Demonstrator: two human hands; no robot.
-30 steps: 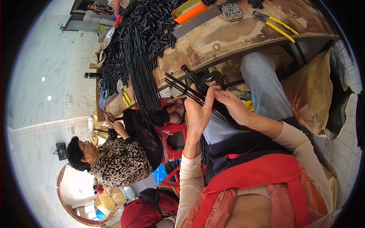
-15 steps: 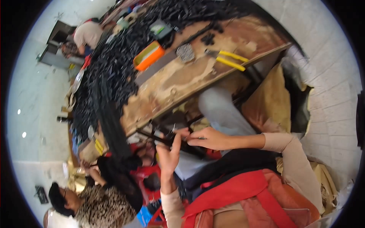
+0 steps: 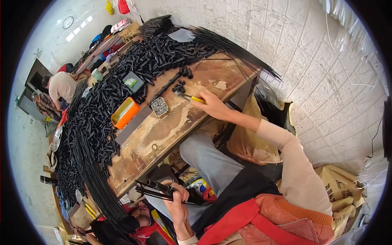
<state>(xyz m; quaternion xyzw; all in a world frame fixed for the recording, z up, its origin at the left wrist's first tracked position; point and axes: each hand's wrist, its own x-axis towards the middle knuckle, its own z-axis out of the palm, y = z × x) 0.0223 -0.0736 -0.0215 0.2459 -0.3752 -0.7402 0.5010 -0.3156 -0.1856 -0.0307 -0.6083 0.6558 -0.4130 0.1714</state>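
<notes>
My right hand [image 3: 214,105] has its fingers wrapped round the yellow handles of a pair of pliers [image 3: 187,96], whose metal head points left over the wooden tabletop [image 3: 173,126]. Just beyond the jaws lies a cluster of small black pieces [image 3: 178,86]. Below the table edge, above my lap, my left hand [image 3: 178,207] is closed on a bundle of thin black rods [image 3: 152,193], with a thicker black tubular part beside the fingers. The rods' far ends are partly hidden by my hand.
Left of the pliers stand a dish of small metal bits [image 3: 159,107], an orange tray [image 3: 133,114] and a dark box [image 3: 133,82]. A large heap of black parts [image 3: 98,98] covers the left side. A sack [image 3: 253,149] stands right of the table. Another person [image 3: 63,86] bends over behind.
My right hand has left the left hand, reached up to the tabletop and closed on the pliers. My left hand is lower and keeps the rods. The view has shifted.
</notes>
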